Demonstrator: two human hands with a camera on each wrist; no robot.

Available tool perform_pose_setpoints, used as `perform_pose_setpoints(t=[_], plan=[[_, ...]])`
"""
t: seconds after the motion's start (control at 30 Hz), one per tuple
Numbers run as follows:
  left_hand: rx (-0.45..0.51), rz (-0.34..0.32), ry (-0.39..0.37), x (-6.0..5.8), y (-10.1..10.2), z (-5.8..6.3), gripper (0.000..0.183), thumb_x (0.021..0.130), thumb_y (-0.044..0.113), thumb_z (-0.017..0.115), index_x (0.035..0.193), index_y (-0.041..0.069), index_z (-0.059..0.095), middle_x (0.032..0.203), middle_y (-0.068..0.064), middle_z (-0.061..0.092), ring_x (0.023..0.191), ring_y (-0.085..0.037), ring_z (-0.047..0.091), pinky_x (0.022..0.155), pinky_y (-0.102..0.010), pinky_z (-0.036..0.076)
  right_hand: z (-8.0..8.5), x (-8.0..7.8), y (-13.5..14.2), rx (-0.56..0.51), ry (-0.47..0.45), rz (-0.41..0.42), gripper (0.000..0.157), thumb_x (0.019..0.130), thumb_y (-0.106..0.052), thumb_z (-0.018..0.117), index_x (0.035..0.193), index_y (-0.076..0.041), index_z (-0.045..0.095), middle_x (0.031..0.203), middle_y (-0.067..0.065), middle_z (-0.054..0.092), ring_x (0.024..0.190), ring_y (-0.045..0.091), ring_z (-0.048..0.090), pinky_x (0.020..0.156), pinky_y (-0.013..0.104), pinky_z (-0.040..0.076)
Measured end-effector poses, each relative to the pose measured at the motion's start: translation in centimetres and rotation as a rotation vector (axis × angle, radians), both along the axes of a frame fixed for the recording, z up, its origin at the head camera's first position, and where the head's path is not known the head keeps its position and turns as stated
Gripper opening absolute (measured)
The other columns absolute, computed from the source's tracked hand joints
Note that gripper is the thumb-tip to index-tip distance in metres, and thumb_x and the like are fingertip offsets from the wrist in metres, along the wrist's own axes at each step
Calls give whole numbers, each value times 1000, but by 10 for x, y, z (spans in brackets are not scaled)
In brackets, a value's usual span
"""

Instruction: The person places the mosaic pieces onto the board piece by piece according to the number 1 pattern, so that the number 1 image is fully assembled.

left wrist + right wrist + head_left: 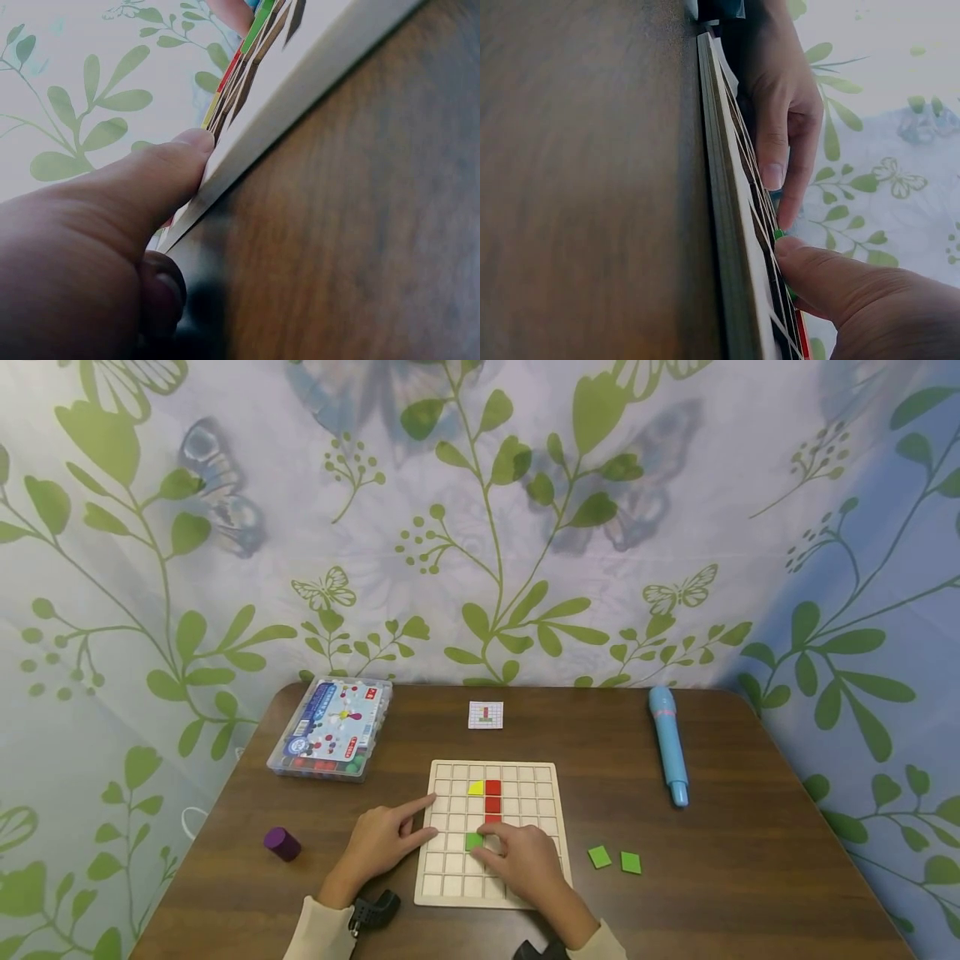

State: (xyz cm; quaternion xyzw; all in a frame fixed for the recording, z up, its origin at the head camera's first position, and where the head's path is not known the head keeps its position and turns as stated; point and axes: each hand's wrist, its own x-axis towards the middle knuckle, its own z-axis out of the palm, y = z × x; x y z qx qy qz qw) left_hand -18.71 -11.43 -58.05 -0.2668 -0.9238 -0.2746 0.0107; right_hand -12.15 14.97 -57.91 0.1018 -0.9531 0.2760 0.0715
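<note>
A pale wooden grid board point(454, 863) lies on the table. Three red square tiles point(492, 805) run down one column of it, the lowest partly behind my right hand. Left of the top red one sits a yellow tile point(476, 787) with a cut corner. My right hand point(528, 862) pinches a green square tile point(473, 841) between thumb and index finger, at a cell below and left of the red column. In the right wrist view, the thumb point(832, 277) touches green at the board's surface. My left hand point(381, 837) rests at the board's left edge, index finger and thumb extended onto it.
Two loose green tiles point(615, 860) lie right of the board. Behind it is a small pattern card point(486, 715). A clear plastic case point(330, 727) stands at the back left, a purple cylinder point(282, 843) at the left, and a blue microphone-shaped object point(668, 745) at the right.
</note>
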Motion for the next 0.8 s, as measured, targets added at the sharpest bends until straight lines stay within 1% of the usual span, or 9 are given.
perform_pose_setpoints(t=[0.2, 0.53, 0.67, 0.8], plan=[[2, 0, -6, 1, 0, 0, 53, 92, 51, 72, 138, 25, 67, 55, 20, 38, 45, 2, 27, 47, -21, 24, 0, 0, 0, 1, 3, -5, 29, 85, -49, 79, 106, -29, 79, 50, -20, 29, 52, 1, 27, 47, 24, 25], [21, -12, 12, 0, -1, -1, 53, 93, 52, 71, 138, 25, 67, 54, 21, 38, 45, 3, 26, 46, -21, 24, -2, 0, 3, -19, 35, 37, 28, 85, -47, 81, 107, -29, 80, 48, -22, 22, 50, 0, 21, 46, 24, 23], [20, -12, 2, 0, -1, 0, 53, 93, 51, 71, 139, 24, 67, 54, 20, 38, 45, 3, 26, 47, -21, 25, -1, 0, 5, -29, 25, 44, 28, 86, -46, 80, 107, -28, 80, 46, -25, 29, 51, 0, 25, 48, 23, 28], [10, -13, 2, 0, -1, -1, 53, 94, 50, 71, 139, 24, 66, 54, 20, 37, 45, 3, 26, 47, -20, 25, -2, 2, 5, -49, 13, 41, 27, 87, -44, 80, 108, -27, 81, 46, -25, 29, 50, -2, 23, 47, 22, 27]])
